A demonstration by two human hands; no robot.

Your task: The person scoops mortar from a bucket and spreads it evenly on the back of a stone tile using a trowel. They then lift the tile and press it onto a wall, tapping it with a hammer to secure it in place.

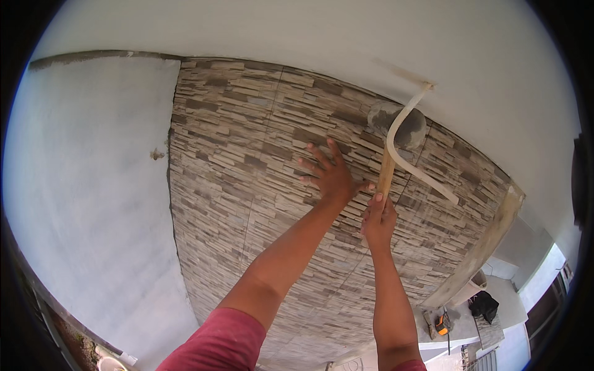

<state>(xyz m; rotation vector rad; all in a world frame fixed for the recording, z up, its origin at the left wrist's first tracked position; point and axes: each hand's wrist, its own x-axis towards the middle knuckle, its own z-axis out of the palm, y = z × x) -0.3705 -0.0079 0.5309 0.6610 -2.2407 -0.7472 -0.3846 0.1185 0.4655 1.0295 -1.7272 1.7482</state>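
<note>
My left hand [334,180] lies with its fingers spread against the stone-look wall tiles [229,142]. To its right, my right hand [378,219] is closed around the wooden handle of a mallet [387,173]. The mallet's thick grey, scuffed head [411,132] is up by the top edge of the tiles; I cannot tell whether it touches them. A pale, curved flat strip [427,180] hangs from the ceiling and crosses in front of the mallet head and the top of its handle.
A smooth pale wall [93,185] meets the tiles on the left, and the white ceiling [297,31] runs above. At the lower right a ledge [461,328] carries an orange and black tape measure [442,324], a black bag [483,306] and a bucket [468,289].
</note>
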